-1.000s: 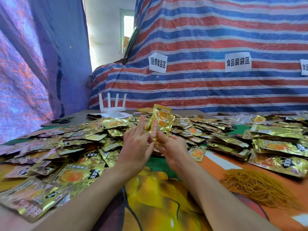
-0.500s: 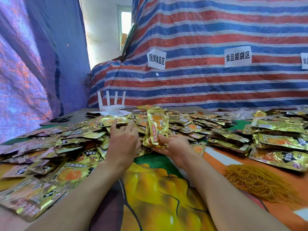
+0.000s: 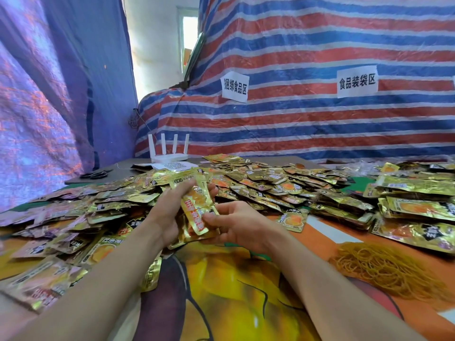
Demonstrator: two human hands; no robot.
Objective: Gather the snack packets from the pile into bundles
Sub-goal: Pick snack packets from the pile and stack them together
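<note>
Near the middle of the frame, two bare hands hold a small stack of packets (image 3: 197,212) just above the bench (image 3: 234,291). The left hand (image 3: 170,207) grips the top part of the stack, with its fingers (image 3: 177,193) curled round it. The right hand (image 3: 236,225) holds the bottom part, with its thumb pressed on the front packet and its other fingers tucked under. The front packet is shiny gold with an orange picture and red writing, and the stack leans a bit to the left.

Behind the hands, a big pile (image 3: 270,183) of the same gold packets spreads across the bench from the left edge to past the middle. More packets lie in bundles (image 3: 418,205) at the right of the frame. A heap of yellow rubber bands (image 3: 384,269) sits at the lower right, well apart from the hands. A white router (image 3: 168,153) with four sticks stands behind the pile, and black scissors (image 3: 96,174) lie to its left. Two white paper signs (image 3: 235,86) hang on the red, white and blue striped sheet (image 3: 320,124) at the back.
</note>
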